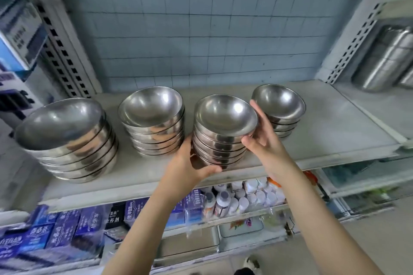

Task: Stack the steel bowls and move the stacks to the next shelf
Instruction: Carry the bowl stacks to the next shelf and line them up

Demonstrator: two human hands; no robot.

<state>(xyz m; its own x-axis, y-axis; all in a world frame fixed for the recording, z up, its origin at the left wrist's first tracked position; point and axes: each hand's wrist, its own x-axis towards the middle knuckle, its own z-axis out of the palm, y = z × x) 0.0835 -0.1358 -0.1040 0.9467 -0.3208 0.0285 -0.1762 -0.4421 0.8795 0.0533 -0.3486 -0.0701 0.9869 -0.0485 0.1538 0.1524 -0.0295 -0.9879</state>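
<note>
Steel bowl stack (220, 143), third from left on shelf (335, 131): left hand (190, 167) curled round base, right hand (261, 140) apparently pinching its tilted top rim. Risk: top slides off on lift; elbow room tight, neighbour stack (279, 107) knocked.

Blue boxes (64, 223) and white bottles (243, 198) sit on the lower shelf (234, 216).

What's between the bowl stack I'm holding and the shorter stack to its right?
Only your right hand: its fingers stand in the gap, gripping the right side of the held stack, beside the shorter stack. The head view shows it.
</note>
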